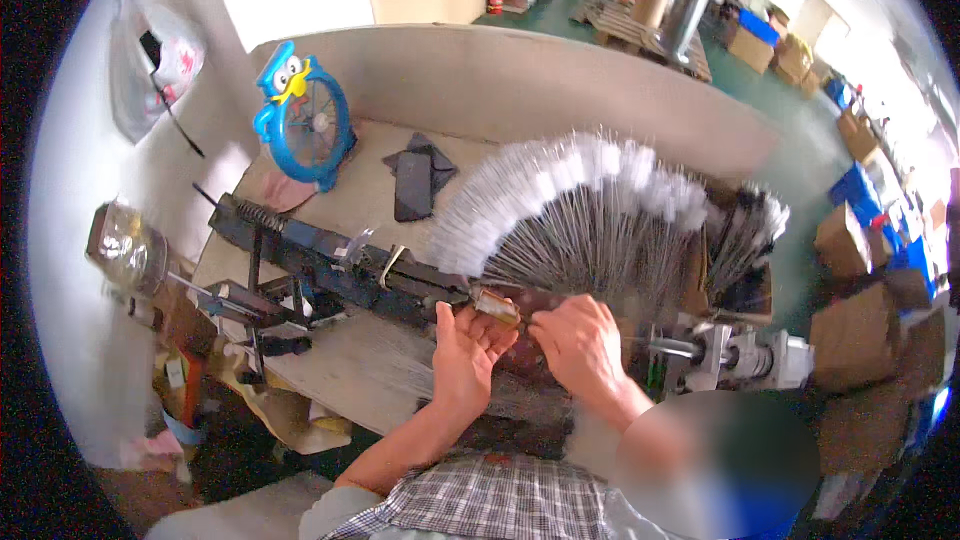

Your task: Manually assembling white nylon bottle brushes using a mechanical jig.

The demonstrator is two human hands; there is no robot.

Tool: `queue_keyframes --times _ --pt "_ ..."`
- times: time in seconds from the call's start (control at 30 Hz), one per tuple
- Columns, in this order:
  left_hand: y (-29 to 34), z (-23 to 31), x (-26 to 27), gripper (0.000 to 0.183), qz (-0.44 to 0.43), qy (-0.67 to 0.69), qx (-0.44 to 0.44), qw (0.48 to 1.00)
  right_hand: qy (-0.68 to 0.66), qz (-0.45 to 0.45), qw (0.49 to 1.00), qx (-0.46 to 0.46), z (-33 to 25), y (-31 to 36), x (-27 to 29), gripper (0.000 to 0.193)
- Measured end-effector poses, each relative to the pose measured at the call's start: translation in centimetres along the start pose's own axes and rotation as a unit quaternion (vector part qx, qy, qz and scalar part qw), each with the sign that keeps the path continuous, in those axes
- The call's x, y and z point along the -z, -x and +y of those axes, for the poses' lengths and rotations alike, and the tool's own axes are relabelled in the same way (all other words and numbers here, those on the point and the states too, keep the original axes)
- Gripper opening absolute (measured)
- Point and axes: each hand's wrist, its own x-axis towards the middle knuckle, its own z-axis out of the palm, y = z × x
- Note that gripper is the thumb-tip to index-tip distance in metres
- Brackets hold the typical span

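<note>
My left hand [464, 355] is palm up, its thumb raised and its fingers apart. Its fingertips are at a small metal block [497, 308] at the right end of a long black machine bar [340, 265]. To the right, my right hand [583, 345] is closed, thumb and forefinger pinched close to the block. Whatever lies in that pinch is too small or hidden to name. Just beyond both hands spreads a large fan of thin wire-stemmed brushes [590, 210] with white bristle tips.
A blue cartoon-shaped fan [305, 120] stands at the table's far left. A dark phone [413, 185] lies on a grey cloth. More brushes fill a box [740, 290] at right, near a metal shaft assembly [735, 355]. A low partition [430, 70] borders the far side.
</note>
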Motion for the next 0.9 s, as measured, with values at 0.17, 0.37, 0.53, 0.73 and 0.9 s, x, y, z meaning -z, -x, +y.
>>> queue_keyframes --times 0.17,0.37,0.53,0.73,0.9 --pt "1.3 -0.4 1.1 0.058 0.010 -0.051 0.029 0.998 -0.112 0.031 0.993 -0.006 0.1 -0.5 1.8 0.013" --pt "1.9 2.9 8.5 0.030 0.160 -0.214 -0.012 0.963 -0.149 -0.031 0.986 -0.069 1.9 4.8 2.1 0.014" --pt "4.5 10.3 24.5 0.019 0.284 -0.004 -0.146 0.948 -0.061 -0.161 0.977 -0.129 2.5 9.0 2.1 0.015" --pt "6.7 18.8 32.7 0.035 0.498 -0.050 -0.302 0.812 0.031 -0.326 0.921 -0.210 4.0 11.6 0.3 0.021" --pt "6.1 16.0 32.1 0.040 0.528 -0.086 -0.272 0.800 0.018 -0.312 0.927 -0.209 3.9 11.1 2.5 0.020"
